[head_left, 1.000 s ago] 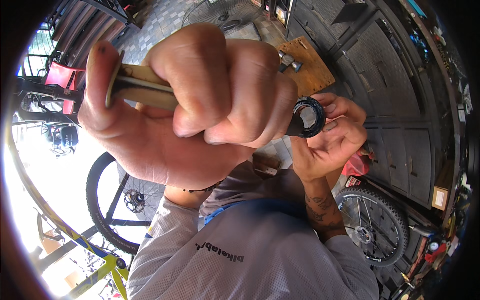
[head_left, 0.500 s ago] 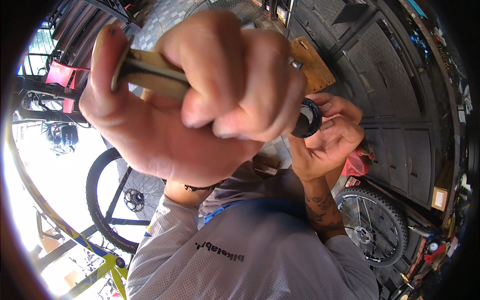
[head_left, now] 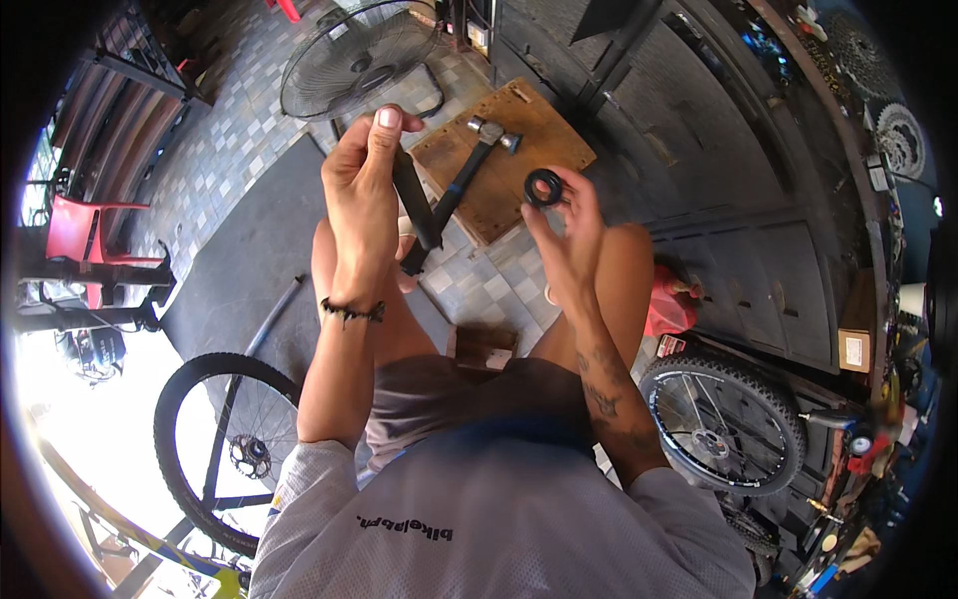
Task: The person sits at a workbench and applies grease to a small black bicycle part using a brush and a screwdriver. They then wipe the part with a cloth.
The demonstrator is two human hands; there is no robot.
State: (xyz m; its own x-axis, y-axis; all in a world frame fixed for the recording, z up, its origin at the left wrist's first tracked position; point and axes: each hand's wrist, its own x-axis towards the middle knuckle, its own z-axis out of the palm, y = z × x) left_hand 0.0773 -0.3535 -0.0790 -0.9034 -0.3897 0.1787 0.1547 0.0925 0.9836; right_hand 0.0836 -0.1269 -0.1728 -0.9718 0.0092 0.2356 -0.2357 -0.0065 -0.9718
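Now we hold the black ring (head_left: 531,191) in our right hand (head_left: 575,217), gripped at the thumb and fingertips, its opening turned up toward us. Our left hand (head_left: 361,190) is closed on one end of a dark bar (head_left: 416,205), which slants down toward the space between our knees; the two pieces are well apart. Beyond them, a hammer (head_left: 480,155) lies with its head on a wooden board (head_left: 509,178). A fan (head_left: 371,70) stands on the tiles past the board. A right wheel (head_left: 709,443) and a left wheel (head_left: 249,456) flank us, with dark cabinets (head_left: 743,275) along our right.
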